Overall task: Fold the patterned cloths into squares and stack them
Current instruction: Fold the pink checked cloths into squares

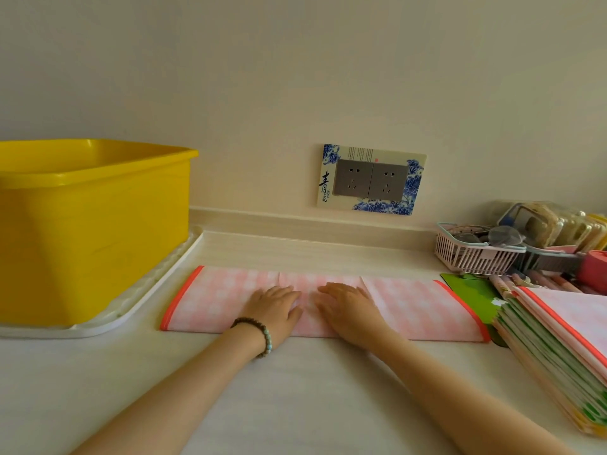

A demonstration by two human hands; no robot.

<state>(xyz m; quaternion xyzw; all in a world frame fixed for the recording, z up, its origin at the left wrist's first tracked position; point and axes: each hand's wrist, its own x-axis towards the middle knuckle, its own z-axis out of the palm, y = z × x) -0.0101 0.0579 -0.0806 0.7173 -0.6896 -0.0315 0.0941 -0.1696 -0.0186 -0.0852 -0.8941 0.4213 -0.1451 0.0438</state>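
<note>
A pink checked cloth (417,307) with orange end hems lies on the counter as a long folded strip, running left to right. My left hand (274,307), with a bead bracelet at the wrist, rests flat on the strip's middle. My right hand (348,308) lies flat beside it, fingers spread, a small gap between the two. Neither hand grips anything. A stack of folded cloths (558,343), pink on top with green and orange ones below, sits at the right edge, just past the strip's right end.
A large yellow tub (88,224) stands on a white tray (131,307) at the left. A wall socket plate (371,180) is behind. A pink wire basket (476,251) and clutter fill the back right. A green card (473,293) lies under the stack.
</note>
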